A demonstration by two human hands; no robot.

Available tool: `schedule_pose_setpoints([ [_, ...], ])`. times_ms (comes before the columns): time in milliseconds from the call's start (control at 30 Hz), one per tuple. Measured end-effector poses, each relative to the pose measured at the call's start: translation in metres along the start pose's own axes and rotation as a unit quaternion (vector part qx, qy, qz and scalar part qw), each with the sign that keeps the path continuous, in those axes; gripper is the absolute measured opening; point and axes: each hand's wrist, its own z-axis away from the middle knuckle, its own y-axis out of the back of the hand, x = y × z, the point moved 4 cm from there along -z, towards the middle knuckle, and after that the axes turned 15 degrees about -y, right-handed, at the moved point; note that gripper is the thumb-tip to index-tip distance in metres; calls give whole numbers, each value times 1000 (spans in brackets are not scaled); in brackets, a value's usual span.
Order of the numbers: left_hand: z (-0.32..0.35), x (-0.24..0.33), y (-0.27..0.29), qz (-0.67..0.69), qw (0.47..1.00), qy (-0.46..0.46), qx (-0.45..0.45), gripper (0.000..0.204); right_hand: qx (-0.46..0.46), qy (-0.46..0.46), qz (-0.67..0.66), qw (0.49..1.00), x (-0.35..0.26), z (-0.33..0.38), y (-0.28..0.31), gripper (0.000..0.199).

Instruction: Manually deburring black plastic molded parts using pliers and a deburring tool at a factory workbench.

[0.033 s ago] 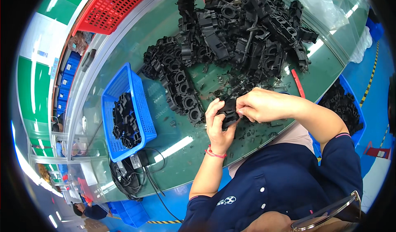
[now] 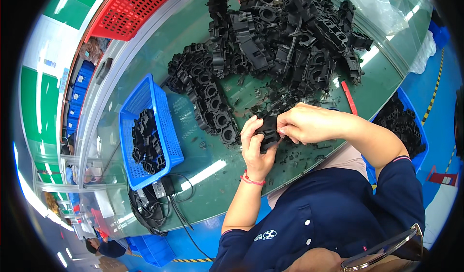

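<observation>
moulded part: matt black plastic | basket: blue plastic mesh | table: glossy green, smooth

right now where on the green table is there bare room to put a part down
Bare green table lies between the blue basket and the left hand, toward the near edge. Another bare strip runs from the basket up toward the red basket. The heap of black parts crowds the far middle, with scraps by the right hand.

A black plastic part sits between the fingers; beyond them a black heap on the green table, to their left a blue basket, farther off a red basket
</observation>
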Motion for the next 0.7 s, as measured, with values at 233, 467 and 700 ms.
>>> schedule_pose_setpoints([
  [233,2,3,-2,-40,998,-38,-5,42,-12,-6,-19,1000,2,1,-1,17],
  [467,1,10,0,-78,995,-66,-10,40,55,65,-22,996,11,-4,-8,15],
  [700,-3,8,0,-47,999,-3,0,36,310,115,89,939,20,-4,-10,9],
])
